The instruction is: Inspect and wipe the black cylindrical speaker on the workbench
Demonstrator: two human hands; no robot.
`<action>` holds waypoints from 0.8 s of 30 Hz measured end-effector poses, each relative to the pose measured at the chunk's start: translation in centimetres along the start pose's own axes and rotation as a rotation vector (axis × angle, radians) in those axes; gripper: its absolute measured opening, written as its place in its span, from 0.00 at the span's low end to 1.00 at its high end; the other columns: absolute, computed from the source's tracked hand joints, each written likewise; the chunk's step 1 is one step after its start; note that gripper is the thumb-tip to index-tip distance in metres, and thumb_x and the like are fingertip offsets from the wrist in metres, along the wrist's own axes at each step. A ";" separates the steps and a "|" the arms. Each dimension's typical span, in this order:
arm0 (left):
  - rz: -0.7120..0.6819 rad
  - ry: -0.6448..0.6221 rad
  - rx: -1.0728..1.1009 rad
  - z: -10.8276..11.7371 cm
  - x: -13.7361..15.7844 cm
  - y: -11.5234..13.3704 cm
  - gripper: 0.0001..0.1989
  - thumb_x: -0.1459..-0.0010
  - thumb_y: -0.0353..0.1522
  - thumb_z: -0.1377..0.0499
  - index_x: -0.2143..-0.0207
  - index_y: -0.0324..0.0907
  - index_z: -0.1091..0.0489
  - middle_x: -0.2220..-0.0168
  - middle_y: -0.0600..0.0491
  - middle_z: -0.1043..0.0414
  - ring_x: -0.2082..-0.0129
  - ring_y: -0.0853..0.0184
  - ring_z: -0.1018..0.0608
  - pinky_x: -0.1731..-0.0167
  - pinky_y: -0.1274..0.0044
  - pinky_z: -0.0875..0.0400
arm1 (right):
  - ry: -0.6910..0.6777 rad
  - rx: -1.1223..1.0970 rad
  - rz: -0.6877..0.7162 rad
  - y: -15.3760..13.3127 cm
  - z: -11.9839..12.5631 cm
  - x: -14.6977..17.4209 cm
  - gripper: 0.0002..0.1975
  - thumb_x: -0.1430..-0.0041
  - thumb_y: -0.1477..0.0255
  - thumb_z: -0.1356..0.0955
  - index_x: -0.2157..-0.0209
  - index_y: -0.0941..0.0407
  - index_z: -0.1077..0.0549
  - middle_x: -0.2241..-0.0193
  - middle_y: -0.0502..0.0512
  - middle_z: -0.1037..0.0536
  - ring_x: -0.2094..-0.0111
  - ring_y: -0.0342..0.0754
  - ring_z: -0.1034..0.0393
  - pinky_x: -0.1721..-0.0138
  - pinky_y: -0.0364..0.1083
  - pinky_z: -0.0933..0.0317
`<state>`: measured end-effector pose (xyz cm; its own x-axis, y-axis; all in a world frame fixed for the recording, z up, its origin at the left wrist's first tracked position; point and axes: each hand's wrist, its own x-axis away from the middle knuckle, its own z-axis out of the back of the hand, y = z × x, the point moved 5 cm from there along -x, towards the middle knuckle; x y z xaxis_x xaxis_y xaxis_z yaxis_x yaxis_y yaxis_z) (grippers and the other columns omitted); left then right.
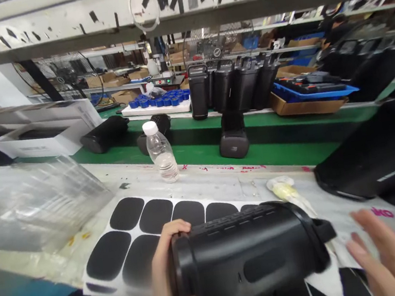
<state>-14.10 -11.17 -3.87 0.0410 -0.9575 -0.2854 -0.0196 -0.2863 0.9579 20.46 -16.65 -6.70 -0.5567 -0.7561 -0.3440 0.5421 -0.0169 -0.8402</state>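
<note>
Black cylindrical speaker (249, 253), seen from the head camera, lies on its side low in the centre of the view, just above the near edge of the table (202, 181). Its long axis runs left to right, with a small lug sticking out at the right end. The left hand (167, 282) grips the left end cap, fingers (174, 228) curled over the top and the thumb pressed on the lower rim, so this hand is clenched on the speaker. The right hand (385, 254) hovers just past the right end, fingers spread and released, holding nothing; it is blurred and close to the lug but not touching it. The speaker therefore lies to the left of the right hand.

Under and behind the speaker sits a white sheet of black oval pads (132, 235), in two rows. A clear water bottle (161, 153) with a white cap stands upright farther back. A small yellowish item (284, 189) lies to the right of the sheet; what it is I cannot tell. A green conveyor belt (201, 152) crosses behind the table, carrying more dark speakers (232, 135), some upright, some lying. Crumpled clear plastic bags (32, 205) sit at far left.
</note>
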 end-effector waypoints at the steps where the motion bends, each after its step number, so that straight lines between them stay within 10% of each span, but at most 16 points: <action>1: -0.017 -0.025 -0.027 -0.1 -0.2 0.3 0.35 0.54 0.58 0.35 0.46 0.54 0.28 0.49 0.54 0.28 0.47 0.54 0.26 0.49 0.74 0.27 | -0.025 -0.033 -0.008 -1.7 -0.6 0.4 0.30 0.33 0.51 0.34 0.33 0.41 0.39 0.33 0.51 0.39 0.34 0.66 0.43 0.34 0.69 0.45; 7: -0.019 -0.092 -0.027 -0.6 -1.7 0.0 0.33 0.56 0.58 0.35 0.50 0.55 0.28 0.53 0.56 0.27 0.53 0.59 0.24 0.53 0.77 0.27 | -0.397 0.472 0.718 -11.2 -7.1 3.2 0.39 0.32 0.46 0.39 0.31 0.57 0.46 0.30 0.59 0.48 0.29 0.59 0.57 0.30 0.60 0.75; 13: -0.013 -0.098 -0.044 -0.3 -1.6 -0.2 0.32 0.54 0.58 0.37 0.49 0.55 0.28 0.52 0.57 0.28 0.51 0.59 0.24 0.52 0.78 0.28 | -0.540 0.512 0.807 -10.5 -7.0 1.5 0.25 0.25 0.65 0.42 0.31 0.49 0.48 0.34 0.47 0.38 0.33 0.44 0.47 0.32 0.48 0.75; 19: 0.005 -0.108 -0.034 -1.0 -1.5 0.5 0.33 0.53 0.57 0.36 0.48 0.54 0.30 0.52 0.55 0.29 0.55 0.59 0.24 0.59 0.76 0.26 | -0.400 0.408 0.618 -10.5 -7.7 2.0 0.34 0.34 0.40 0.40 0.40 0.51 0.38 0.40 0.55 0.33 0.37 0.54 0.41 0.31 0.54 0.74; 24: -0.108 -0.107 -0.126 -1.5 -0.8 2.3 0.31 0.46 0.57 0.39 0.44 0.56 0.33 0.48 0.53 0.31 0.49 0.56 0.25 0.51 0.73 0.28 | -0.360 0.287 0.577 -10.2 -7.1 1.1 0.10 0.26 0.62 0.38 0.48 0.45 0.32 0.48 0.42 0.25 0.44 0.44 0.32 0.33 0.46 0.65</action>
<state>-12.67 -10.98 -1.39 -0.0702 -0.9214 -0.3823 0.1044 -0.3879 0.9158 9.81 -12.67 -1.48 0.0810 -0.8634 -0.4980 0.8574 0.3152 -0.4069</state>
